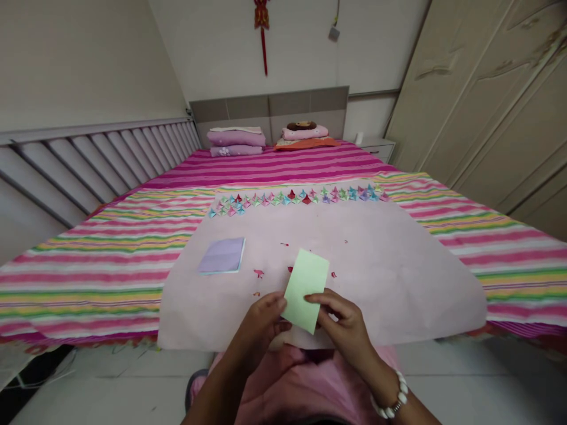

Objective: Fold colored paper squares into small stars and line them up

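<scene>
Over the pale sheet (398, 283), the left hand (263, 321) and right hand (349, 323) pinch green paper (306, 277) from opposite sides.

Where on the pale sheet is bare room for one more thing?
The pale sheet is bare between the right hand and the striped bedspread at right, and between the purple paper and origami row. Crowded: that row, and around the green paper, with red scraps.

Left grip (264, 316) and right grip (344, 319) holding green paper (306, 282), purple paper (222, 255) at left, folded shapes (291, 195) beyond
</scene>
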The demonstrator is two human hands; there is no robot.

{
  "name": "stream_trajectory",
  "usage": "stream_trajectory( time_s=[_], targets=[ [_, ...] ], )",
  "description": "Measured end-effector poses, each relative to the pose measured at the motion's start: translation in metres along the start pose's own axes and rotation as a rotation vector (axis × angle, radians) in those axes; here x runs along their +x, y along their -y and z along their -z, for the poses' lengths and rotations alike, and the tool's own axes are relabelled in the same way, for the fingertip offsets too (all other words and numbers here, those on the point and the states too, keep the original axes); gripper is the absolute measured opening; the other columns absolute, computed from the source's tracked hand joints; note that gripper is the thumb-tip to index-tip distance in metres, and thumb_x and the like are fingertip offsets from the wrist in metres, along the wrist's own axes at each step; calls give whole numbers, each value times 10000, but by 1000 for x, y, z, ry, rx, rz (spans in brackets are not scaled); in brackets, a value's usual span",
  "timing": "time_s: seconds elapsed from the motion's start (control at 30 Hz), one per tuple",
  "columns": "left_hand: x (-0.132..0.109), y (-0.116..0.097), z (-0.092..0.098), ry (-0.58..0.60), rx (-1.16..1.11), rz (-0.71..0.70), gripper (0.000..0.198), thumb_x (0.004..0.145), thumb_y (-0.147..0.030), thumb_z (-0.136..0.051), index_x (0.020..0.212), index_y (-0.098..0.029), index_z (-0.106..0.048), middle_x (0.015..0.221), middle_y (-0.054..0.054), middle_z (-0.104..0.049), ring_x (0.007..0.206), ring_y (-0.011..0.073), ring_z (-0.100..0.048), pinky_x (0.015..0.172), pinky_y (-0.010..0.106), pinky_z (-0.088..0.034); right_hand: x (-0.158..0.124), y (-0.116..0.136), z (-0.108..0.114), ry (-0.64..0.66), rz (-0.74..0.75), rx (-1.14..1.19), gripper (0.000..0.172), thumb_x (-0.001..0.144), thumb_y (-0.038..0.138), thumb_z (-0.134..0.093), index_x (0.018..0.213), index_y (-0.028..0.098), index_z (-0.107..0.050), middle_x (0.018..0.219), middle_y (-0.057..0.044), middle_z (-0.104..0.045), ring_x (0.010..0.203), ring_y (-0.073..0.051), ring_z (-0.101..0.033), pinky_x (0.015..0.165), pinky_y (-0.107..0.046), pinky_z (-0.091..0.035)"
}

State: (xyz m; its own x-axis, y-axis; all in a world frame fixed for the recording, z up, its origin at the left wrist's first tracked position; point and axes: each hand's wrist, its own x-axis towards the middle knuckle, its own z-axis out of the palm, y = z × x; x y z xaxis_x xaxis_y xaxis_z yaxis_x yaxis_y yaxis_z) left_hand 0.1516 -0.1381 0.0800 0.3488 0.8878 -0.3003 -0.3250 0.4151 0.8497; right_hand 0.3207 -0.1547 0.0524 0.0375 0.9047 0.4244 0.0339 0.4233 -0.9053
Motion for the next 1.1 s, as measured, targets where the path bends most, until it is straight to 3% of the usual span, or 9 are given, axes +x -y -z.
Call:
stream_trajectory(
  time_s=[0.17, 0.37, 0.53, 0.67, 0.93, 1.1],
  targets=[
    [-4, 4, -2, -48, 205, -68, 262, 681, -341, -729, 819, -120, -700, 624, 5, -604, 561, 93, -482, 549, 203, -362, -1, 2, 1, 54, -139, 107, 208, 796, 190, -559, 948, 227, -696, 860, -33, -628, 551, -109, -570, 484, -229, -471],
    [-6, 0, -5, -78, 286, -134, 229, 667, -348, -730, 736, -133, -689, 571, -13, -578, 548, 104, -472, 533, 207, -333, 0, 9, 5, 94, -280, 195, 225, 799, 296, -590, 975, 201, -694, 704, -7, -563, 565, -132, -541, 529, -261, -435],
    [-5, 4, -5, -79, 273, -112, 230, 677, -340, -727, 759, -130, -686, 588, -14, -586, 550, 94, -481, 540, 197, -346, 1, 12, 5, 104, -200, 73, 252, 719, 299, -706, 955, 214, -690, 722, 2, -539, 608, -129, -489, 570, -256, -426],
    [-3, 5, -4, -93, 250, -89, 285, 688, -353, -720, 865, -131, -695, 656, 7, -633, 586, 104, -526, 562, 200, -385, 0, 7, 1, 145, -128, -11, 321, 682, 233, -734, 998, 230, -676, 886, -33, -583, 759, -168, -543, 689, -292, -461],
    [5, 7, 0, -75, 141, -66, 262, 661, -353, -747, 791, -133, -692, 699, 15, -674, 599, 123, -579, 565, 217, -431, 1, 6, -2, 241, -118, -16, 184, 714, 183, -697, 892, 229, -688, 899, -39, -576, 832, -186, -581, 717, -314, -492],
    [7, 7, -4, -134, -1, -45, 330, 630, -335, -769, 875, -132, -681, 712, 31, -703, 629, 159, -630, 613, 259, -472, -2, 1, -3, 278, 10, -135, 549, 672, 141, -743, 1177, 295, -593, 1114, -60, -513, 1032, -222, -525, 863, -354, -473]
  ],
)
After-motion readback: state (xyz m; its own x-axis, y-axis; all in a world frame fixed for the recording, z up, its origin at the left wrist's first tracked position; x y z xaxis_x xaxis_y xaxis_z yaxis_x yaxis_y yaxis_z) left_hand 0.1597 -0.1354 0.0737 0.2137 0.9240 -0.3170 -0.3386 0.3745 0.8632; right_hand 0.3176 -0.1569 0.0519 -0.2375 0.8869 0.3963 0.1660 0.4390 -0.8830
